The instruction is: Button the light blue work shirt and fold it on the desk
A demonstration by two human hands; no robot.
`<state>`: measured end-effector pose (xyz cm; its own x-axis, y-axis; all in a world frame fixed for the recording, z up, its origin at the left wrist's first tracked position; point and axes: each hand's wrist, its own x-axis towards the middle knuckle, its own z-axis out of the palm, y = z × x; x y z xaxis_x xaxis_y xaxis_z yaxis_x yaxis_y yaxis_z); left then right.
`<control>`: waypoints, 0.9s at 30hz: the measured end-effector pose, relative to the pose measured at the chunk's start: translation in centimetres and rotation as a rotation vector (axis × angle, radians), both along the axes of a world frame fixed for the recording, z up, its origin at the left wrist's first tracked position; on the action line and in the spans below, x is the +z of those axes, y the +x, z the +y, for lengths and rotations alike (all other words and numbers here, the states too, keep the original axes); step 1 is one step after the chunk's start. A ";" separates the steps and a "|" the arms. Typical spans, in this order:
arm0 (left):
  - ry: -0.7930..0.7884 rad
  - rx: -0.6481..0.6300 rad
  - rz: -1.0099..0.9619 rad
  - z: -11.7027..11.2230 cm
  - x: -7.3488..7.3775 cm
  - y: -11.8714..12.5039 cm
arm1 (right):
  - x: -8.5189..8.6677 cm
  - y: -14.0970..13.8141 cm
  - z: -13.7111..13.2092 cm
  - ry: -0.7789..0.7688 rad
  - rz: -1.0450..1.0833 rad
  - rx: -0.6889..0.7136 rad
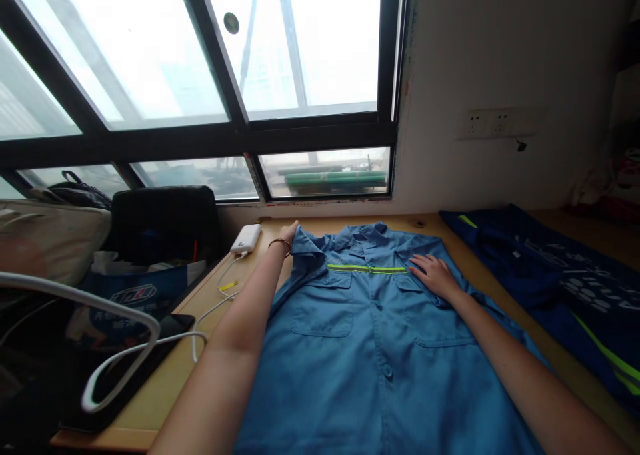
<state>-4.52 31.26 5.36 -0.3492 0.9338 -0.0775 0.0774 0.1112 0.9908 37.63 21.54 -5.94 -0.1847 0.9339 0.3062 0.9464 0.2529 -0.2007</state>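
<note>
shirt (370, 348) flat, front up, on surface (165, 381) | left hand (289, 233) pinching shoulder corner by collar | right hand (434, 275) spread, pressing chest | likely soft, light, limp; best held at shoulder seams | power bank (246, 238) near left hand

Blue work shirt (370, 348) lies front-up and flat: left hand (289, 233) grips its shoulder by the collar, right hand (434, 275) presses flat on its chest, power bank (245, 238) just left of it.

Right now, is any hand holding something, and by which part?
The left hand grips the blue work shirt at its left shoulder, beside the collar. The right hand only rests flat on the chest.
</note>
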 end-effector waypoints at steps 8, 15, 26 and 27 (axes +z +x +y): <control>0.061 0.304 0.861 -6.5 -3.5 3.7 | -0.1 0.0 0.0 -0.001 -0.002 -0.004; 0.096 -0.213 1.213 -11.2 -6.8 5.4 | 0.0 0.1 -0.3 -0.007 0.007 -0.009; -0.149 -0.379 0.643 -9.8 -3.0 0.7 | 0.0 0.3 -0.3 -0.020 0.018 0.001; -0.106 -0.310 0.723 -9.4 -3.1 1.0 | 0.0 0.3 -0.3 -0.017 0.019 0.001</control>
